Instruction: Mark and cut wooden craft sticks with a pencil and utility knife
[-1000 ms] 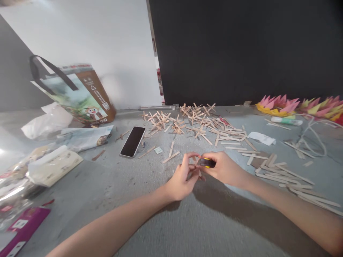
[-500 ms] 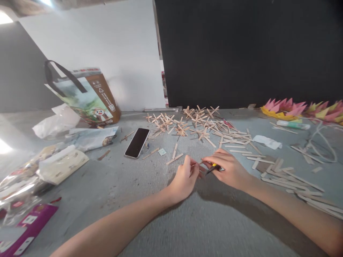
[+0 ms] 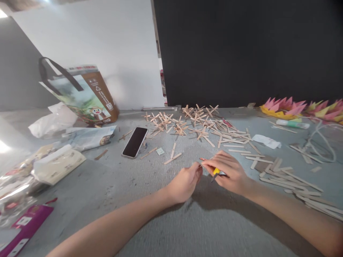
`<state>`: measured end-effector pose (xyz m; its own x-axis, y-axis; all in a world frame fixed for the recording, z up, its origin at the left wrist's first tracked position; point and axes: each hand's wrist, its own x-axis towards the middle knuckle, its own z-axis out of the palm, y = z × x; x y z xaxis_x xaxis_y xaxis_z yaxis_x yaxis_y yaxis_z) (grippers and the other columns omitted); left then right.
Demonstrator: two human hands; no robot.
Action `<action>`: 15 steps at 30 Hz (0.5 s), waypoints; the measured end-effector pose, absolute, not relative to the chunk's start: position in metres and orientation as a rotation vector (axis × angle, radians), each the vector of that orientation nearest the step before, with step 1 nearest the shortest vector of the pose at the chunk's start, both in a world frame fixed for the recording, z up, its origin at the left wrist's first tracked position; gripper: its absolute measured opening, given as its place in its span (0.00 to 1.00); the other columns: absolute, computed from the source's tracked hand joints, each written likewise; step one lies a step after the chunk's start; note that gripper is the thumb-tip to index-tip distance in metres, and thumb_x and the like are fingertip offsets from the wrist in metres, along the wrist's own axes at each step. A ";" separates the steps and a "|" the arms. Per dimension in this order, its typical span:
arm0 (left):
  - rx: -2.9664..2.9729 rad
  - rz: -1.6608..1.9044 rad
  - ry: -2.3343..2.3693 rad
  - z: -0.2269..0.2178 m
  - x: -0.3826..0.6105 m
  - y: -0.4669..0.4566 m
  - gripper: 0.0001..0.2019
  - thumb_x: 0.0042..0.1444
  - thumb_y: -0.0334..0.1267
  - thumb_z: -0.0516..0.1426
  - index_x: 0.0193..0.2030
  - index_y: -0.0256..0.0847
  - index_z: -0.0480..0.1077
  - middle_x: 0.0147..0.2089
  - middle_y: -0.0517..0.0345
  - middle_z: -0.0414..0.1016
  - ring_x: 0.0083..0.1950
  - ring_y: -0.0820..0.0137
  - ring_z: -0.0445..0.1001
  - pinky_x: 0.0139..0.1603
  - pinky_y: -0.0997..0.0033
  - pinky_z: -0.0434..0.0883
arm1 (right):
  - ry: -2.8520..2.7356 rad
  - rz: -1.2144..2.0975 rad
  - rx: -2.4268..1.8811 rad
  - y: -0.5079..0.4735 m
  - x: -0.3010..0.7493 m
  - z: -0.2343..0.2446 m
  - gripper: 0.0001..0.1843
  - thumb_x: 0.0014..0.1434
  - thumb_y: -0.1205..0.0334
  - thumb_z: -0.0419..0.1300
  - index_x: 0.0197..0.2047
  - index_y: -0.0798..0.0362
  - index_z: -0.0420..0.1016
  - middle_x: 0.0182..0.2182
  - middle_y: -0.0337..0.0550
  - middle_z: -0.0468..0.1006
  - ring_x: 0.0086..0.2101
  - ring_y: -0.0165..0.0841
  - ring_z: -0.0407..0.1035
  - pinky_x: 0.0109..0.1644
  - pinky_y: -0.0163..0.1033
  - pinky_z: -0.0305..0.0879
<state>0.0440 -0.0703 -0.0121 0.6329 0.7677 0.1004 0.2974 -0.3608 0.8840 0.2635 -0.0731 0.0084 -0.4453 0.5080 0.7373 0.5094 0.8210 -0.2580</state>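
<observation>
My left hand point(image 3: 185, 182) rests on the grey floor with its fingers curled into a pinch on a thin wooden stick point(image 3: 203, 160). My right hand point(image 3: 229, 172) is closed round a small yellow and black cutter point(image 3: 216, 172), whose tip points down-left toward the stick. The two hands touch at the fingertips. Behind them lies a heap of crossed wooden sticks point(image 3: 193, 123). Flat sticks point(image 3: 284, 175) are scattered to the right of my right hand.
A black phone point(image 3: 134, 141) lies left of the hands. A printed bag point(image 3: 80, 94) stands at the back left, with plastic packets point(image 3: 53, 162) and a purple box point(image 3: 23, 228) nearer. Pink and yellow paper flowers point(image 3: 300, 107), a glue tube point(image 3: 292, 124) and white cord point(image 3: 321, 142) lie at right.
Both hands have dropped from just above the floor down onto it. My right hand has turned the cutter so its tip points down at the stick.
</observation>
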 end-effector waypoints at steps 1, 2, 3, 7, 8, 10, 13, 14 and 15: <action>1.906 0.670 0.836 -0.012 0.044 -0.070 0.14 0.77 0.46 0.43 0.38 0.45 0.58 0.32 0.62 0.66 0.31 0.71 0.63 0.36 0.70 0.61 | -2.041 0.001 -0.763 -0.074 0.262 0.008 0.15 0.69 0.71 0.60 0.54 0.44 0.77 0.33 0.39 0.83 0.30 0.34 0.74 0.40 0.45 0.67; 1.864 0.701 0.840 -0.013 0.044 -0.069 0.17 0.77 0.48 0.43 0.37 0.45 0.58 0.31 0.62 0.66 0.31 0.72 0.63 0.37 0.70 0.61 | -1.966 0.004 -0.789 -0.075 0.260 0.008 0.14 0.69 0.71 0.61 0.52 0.43 0.78 0.31 0.38 0.82 0.28 0.34 0.73 0.39 0.45 0.67; 1.801 0.737 0.852 -0.013 0.045 -0.068 0.19 0.77 0.52 0.43 0.36 0.44 0.58 0.30 0.62 0.65 0.31 0.72 0.63 0.36 0.70 0.62 | -1.901 0.008 -0.821 -0.076 0.259 0.008 0.12 0.69 0.70 0.62 0.51 0.44 0.78 0.30 0.38 0.81 0.28 0.34 0.72 0.38 0.44 0.67; 1.371 0.903 0.835 -0.016 0.050 -0.061 0.28 0.71 0.66 0.47 0.32 0.44 0.57 0.26 0.67 0.56 0.26 0.75 0.55 0.28 0.73 0.57 | -1.860 0.006 -0.866 -0.075 0.257 0.002 0.09 0.71 0.69 0.63 0.48 0.44 0.77 0.28 0.37 0.79 0.27 0.35 0.71 0.38 0.45 0.67; 1.278 0.948 0.801 -0.016 0.051 -0.059 0.29 0.69 0.68 0.49 0.31 0.45 0.55 0.25 0.68 0.54 0.25 0.76 0.53 0.26 0.74 0.56 | -1.890 -0.001 -0.862 -0.075 0.257 0.000 0.09 0.71 0.69 0.63 0.49 0.44 0.76 0.28 0.37 0.79 0.27 0.35 0.71 0.38 0.45 0.67; 1.155 1.011 0.739 -0.015 0.052 -0.057 0.30 0.66 0.71 0.53 0.30 0.45 0.53 0.25 0.69 0.53 0.24 0.77 0.52 0.24 0.75 0.55 | -1.973 -0.008 -0.891 -0.074 0.258 -0.005 0.10 0.72 0.66 0.63 0.53 0.44 0.75 0.32 0.40 0.80 0.31 0.37 0.73 0.41 0.46 0.69; 1.056 1.044 0.682 -0.013 0.051 -0.056 0.30 0.66 0.68 0.55 0.29 0.45 0.52 0.24 0.69 0.53 0.24 0.77 0.52 0.24 0.75 0.56 | -2.096 -0.004 -1.027 -0.078 0.258 -0.010 0.26 0.73 0.59 0.63 0.71 0.48 0.65 0.45 0.51 0.80 0.44 0.46 0.75 0.49 0.51 0.72; 1.033 1.043 0.664 -0.012 0.050 -0.056 0.29 0.67 0.67 0.55 0.29 0.45 0.52 0.23 0.69 0.52 0.23 0.77 0.52 0.24 0.76 0.56 | -2.131 -0.003 -1.063 -0.079 0.257 -0.011 0.31 0.74 0.60 0.60 0.76 0.49 0.58 0.47 0.54 0.78 0.46 0.47 0.74 0.51 0.53 0.73; 1.009 1.040 0.650 -0.012 0.050 -0.056 0.29 0.67 0.65 0.55 0.29 0.45 0.52 0.23 0.69 0.52 0.23 0.77 0.51 0.23 0.76 0.56 | -2.162 -0.009 -1.080 -0.081 0.257 -0.012 0.35 0.75 0.62 0.57 0.79 0.51 0.51 0.48 0.55 0.77 0.47 0.47 0.73 0.51 0.53 0.74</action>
<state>0.0499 -0.0557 -0.0116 0.3932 0.9193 0.0145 -0.3905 0.1527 0.9078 0.2572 -0.0811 -0.0119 -0.3991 0.6965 0.5963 0.7015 0.6507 -0.2906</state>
